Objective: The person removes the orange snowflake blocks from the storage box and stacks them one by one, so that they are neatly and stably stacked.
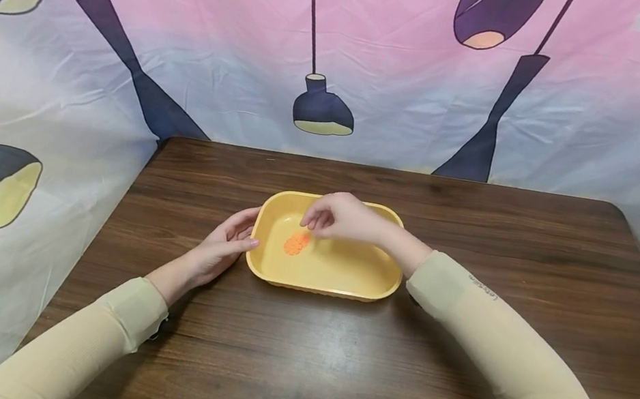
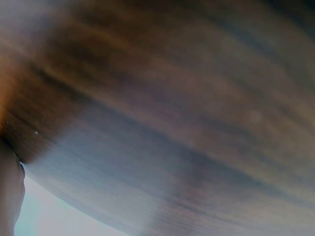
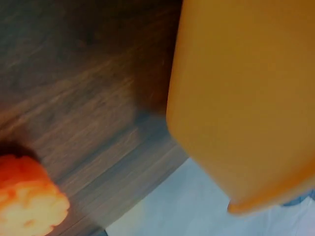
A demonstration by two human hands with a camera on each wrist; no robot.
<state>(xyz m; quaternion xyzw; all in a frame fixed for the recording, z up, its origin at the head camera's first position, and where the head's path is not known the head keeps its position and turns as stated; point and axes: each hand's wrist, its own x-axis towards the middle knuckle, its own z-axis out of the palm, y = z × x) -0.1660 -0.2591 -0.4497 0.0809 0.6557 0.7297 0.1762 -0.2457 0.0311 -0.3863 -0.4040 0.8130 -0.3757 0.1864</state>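
A yellow tray [image 1: 340, 275] stands on the table in the head view. My left hand [image 1: 225, 240] holds its left end, the thumb over the rim and the fingers along the outer wall. Over the tray's left half, my right hand [image 1: 338, 217] has its fingers curled down, pinching a blurred orange piece [image 1: 305, 235]. It overlaps an orange scalloped-edged piece [image 1: 292, 246] on the tray floor. A thick ridged orange piece [image 3: 29, 199] appears beside the yellow tray wall [image 3: 241, 98] in the right wrist view. The left wrist view shows only a sliver of the left hand [image 2: 10, 189].
The dark wooden table [image 1: 327, 359] extends around the tray. A printed cloth backdrop [image 1: 239, 77] hangs behind its far edge and along its left side. My right forearm [image 1: 497, 343] crosses the tray's right end and covers some of the table there.
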